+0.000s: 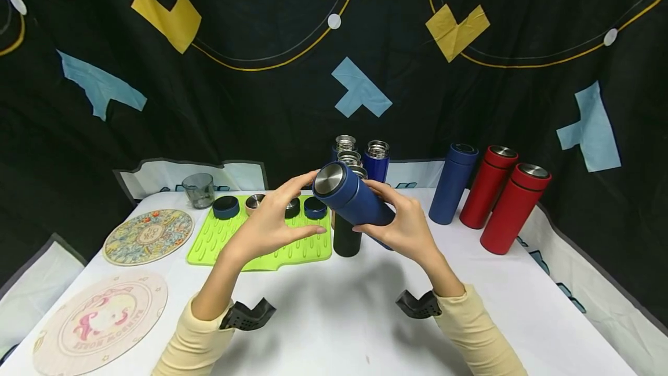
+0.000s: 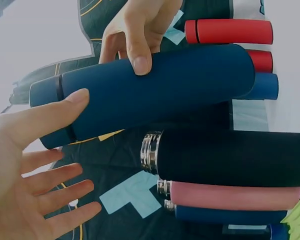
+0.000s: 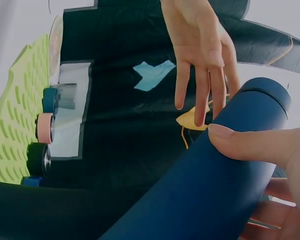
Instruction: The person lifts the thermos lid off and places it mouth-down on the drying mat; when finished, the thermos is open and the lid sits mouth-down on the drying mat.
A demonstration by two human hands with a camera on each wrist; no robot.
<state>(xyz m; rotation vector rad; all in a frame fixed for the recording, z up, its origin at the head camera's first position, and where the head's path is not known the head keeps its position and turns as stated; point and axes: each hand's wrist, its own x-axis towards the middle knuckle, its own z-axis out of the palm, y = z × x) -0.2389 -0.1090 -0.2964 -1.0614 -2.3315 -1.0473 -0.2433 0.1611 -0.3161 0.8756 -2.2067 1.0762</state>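
A blue thermos [image 1: 360, 205] with a steel-topped lid [image 1: 330, 179] is held tilted above the table, its lid toward the left. My right hand [image 1: 404, 224] grips its body, thumb on the near side, as the right wrist view shows too. Around the lid end, my left hand [image 1: 268, 219] has its fingers spread and fairly straight, thumb apart from them. In the left wrist view the left thumb overlaps the thermos [image 2: 155, 90] near the lid seam; whether it touches I cannot tell. Behind stand several lidless thermoses, among them a black one [image 1: 347, 239].
Several loose lids, one dark blue [image 1: 226, 207], sit on a green mat [image 1: 261, 254] at left. A glass cup [image 1: 199, 190] and two round mats, one patterned [image 1: 148, 237], one pink [image 1: 101, 324], lie further left. Lidded thermoses stand at right: blue [image 1: 453, 184] and two red [image 1: 515, 209].
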